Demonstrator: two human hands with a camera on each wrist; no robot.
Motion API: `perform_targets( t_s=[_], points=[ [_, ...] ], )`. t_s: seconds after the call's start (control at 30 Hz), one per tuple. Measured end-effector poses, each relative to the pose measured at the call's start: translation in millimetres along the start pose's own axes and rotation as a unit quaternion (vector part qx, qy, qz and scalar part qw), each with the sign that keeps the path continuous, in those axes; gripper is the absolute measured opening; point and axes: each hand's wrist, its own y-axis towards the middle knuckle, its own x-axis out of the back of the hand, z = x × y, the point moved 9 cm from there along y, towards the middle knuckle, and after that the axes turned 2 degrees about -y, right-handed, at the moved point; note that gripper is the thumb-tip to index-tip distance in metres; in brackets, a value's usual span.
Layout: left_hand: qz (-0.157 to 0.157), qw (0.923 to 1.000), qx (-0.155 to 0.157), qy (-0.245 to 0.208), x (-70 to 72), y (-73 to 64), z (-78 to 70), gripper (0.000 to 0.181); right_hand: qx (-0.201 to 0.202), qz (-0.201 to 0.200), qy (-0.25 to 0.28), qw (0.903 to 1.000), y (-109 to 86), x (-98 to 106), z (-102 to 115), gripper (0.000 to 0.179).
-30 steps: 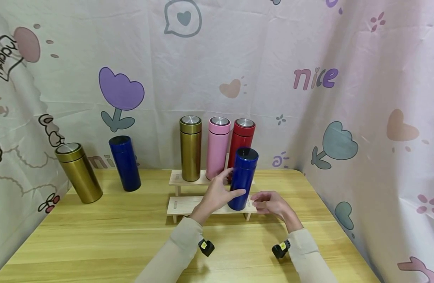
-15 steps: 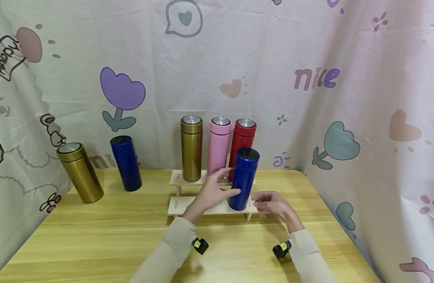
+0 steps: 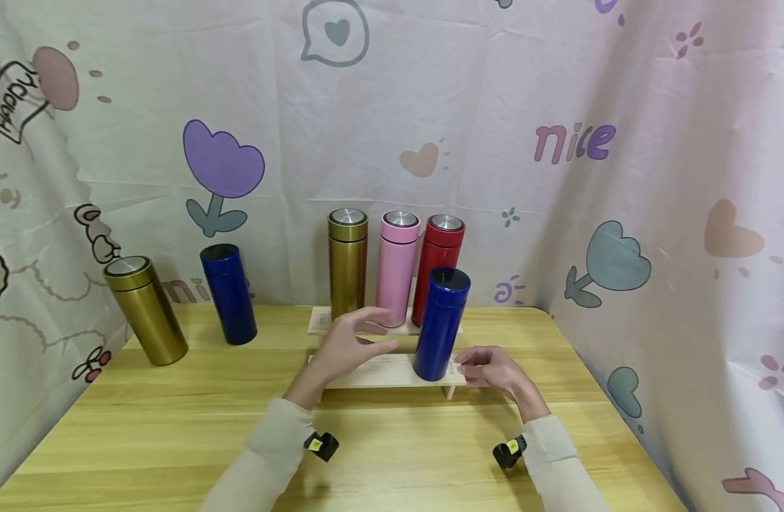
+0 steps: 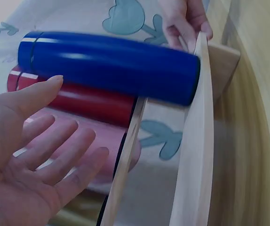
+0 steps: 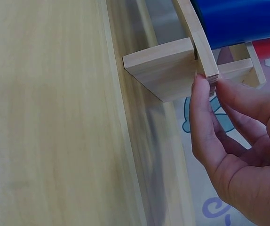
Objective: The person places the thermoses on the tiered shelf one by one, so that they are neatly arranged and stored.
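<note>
Rack (image 3: 375,373) in pinching right hand (image 3: 492,370), left hand (image 3: 343,347) outspread

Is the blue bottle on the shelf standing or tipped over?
Standing: the blue bottle is on the lower shelf, dark lid facing up.

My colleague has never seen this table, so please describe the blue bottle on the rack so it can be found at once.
On the table stands a wooden rack with two steps. The blue bottle is alone on the lower step, near the right hand. No other bottle on the rack is blue; the other blue bottle stands directly on the table.
</note>
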Motion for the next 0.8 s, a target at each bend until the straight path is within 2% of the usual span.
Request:
perform_targets(
  t_s=[0.1,0.5,0.63,0.8],
  points=[
    [-0.014,0.9998,0.003,0.016,18.7,-6.5,2.9,0.052,0.000,0.001,0.001,1.0000,0.6,0,0,0.028],
    [-0.074,0.9943,0.058,0.050,88.8,-32.7,29.8,0.047,-0.004,0.001,0.002,1.0000,1.7,0,2,0.029],
    [-0.089,0.9916,0.060,0.072,104.0,-38.6,31.8,0.048,-0.004,0.002,0.003,1.0000,1.8,0,2,0.028],
    [-0.096,0.9900,0.059,0.085,111.9,-43.6,33.3,0.047,-0.004,-0.003,-0.006,1.0000,-0.7,0,-1,0.026]
  ],
)
